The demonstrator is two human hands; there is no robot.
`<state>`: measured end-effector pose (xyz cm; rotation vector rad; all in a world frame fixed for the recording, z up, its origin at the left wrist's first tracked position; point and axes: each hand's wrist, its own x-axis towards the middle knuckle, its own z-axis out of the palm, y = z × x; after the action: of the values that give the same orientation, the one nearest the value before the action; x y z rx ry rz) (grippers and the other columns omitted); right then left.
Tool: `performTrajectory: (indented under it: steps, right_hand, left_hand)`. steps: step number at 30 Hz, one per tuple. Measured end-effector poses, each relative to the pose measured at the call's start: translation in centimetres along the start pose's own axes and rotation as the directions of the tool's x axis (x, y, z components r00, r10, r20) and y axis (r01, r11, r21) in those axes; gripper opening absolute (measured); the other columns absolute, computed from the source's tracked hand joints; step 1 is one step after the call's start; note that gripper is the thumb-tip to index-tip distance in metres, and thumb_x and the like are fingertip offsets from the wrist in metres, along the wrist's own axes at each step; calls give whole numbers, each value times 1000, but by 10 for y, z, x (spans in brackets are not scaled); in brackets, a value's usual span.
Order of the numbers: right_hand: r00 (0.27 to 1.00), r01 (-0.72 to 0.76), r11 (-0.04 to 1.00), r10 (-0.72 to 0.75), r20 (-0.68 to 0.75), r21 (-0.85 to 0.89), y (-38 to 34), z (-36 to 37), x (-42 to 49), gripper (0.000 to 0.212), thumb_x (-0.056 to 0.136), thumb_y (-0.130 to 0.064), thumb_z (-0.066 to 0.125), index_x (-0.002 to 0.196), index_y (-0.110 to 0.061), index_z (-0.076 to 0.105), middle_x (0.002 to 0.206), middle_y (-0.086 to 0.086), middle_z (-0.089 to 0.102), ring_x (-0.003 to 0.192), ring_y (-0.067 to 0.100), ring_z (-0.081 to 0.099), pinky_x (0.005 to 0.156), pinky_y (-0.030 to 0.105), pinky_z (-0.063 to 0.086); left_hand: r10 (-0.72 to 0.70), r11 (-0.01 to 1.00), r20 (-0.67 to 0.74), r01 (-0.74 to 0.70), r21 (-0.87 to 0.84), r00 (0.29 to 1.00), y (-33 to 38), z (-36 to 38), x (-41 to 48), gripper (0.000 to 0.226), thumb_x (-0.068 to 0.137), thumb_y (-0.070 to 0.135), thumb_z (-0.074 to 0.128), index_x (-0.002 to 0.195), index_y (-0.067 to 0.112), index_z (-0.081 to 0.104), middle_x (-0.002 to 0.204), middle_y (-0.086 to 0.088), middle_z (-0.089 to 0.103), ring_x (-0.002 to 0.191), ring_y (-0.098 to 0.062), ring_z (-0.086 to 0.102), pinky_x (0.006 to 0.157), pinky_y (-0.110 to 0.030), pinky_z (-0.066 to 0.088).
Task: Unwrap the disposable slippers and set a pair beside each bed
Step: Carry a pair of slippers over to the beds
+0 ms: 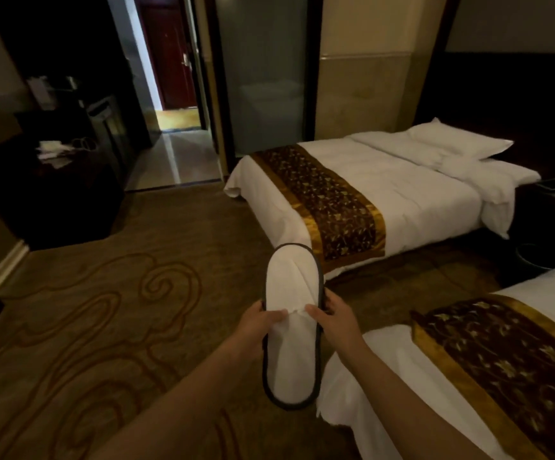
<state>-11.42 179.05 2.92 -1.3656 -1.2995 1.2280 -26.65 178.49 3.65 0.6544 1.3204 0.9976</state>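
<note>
Your two forearms reach up from the bottom edge and meet at the slipper (291, 327), held in the air over the carpet (87, 310) just beside the corner of the near bed (468, 376). Your left hand (256, 323) pinches its left rim, thumb on the white top face; your right hand (332, 318) grips the right rim the same way — both thumbs press toward the middle, where the fabric puckers. The slipper runs lengthwise straight away from you, one rounded end toward your chest, the other pointing at the far bed (369, 194). Both hands sit at mid-length, equally near. It looks flat, white, soft, edged in a dark band; no wrapper shows on it. Whether a second slipper lies stacked beneath — you cannot tell.
</note>
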Motion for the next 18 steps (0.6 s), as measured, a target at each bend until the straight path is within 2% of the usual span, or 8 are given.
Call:
performTrajectory:
  steps: [3,5,6,11,13,15,18]
  right_hand:
    - [999,-32,999,32,-29,17,-12,2,71,45,87,-16,62,130,-13,50,125,11,60,109,22,58,81,27,53]
    - [997,-49,999,50,-51,22,-18,0,117,47,87,-17,62,131,-12,49,125,10,60,106,19,58,72,18,51]
    - [996,-60,998,61,-69,26,-19,-1,140,47,87,-17,62,132,-13,49,126,10,59,107,20,57,72,18,51]
    - [965,-120,990,135,-225,79,-7,-24,250,49,87,-16,61,134,-14,47,130,11,56,116,25,54,93,38,50]
    - [939,-135,985,162,-303,106,0,-38,286,50,87,-16,60,135,-14,46,131,11,55,117,26,54,97,44,49]
    - [911,-132,984,167,-378,118,4,-55,320,49,87,-16,59,134,-15,46,130,10,56,117,26,54,96,46,49]
    - [865,-158,979,201,-459,131,6,-78,360,47,88,-19,58,133,-18,46,127,8,57,115,26,55,92,42,52]
  left_hand:
    - [2,1000,55,-3,31,999,44,5,67,55,83,6,63,134,12,46,124,-15,59,107,-32,58,95,-50,48]
    - [-16,1000,69,15,25,998,72,13,108,54,83,5,63,134,14,45,126,-15,58,105,-30,57,92,-47,49]
    - [-25,999,73,23,26,997,84,18,130,55,83,4,63,134,14,45,127,-14,57,104,-29,57,90,-46,50]
    - [-79,987,150,56,151,986,125,60,255,50,83,2,61,131,9,48,126,-15,58,111,-32,54,94,-45,47]
    - [-110,975,213,64,214,971,133,82,304,44,84,4,61,127,7,51,110,-10,62,99,-29,57,83,-41,50]
    - [-168,955,262,92,281,950,145,108,349,41,84,7,61,124,7,52,99,-5,61,89,-24,56,75,-36,48]
    - [-244,923,329,114,369,912,159,150,404,43,84,9,62,126,6,51,113,-10,61,97,-27,57,78,-36,49]
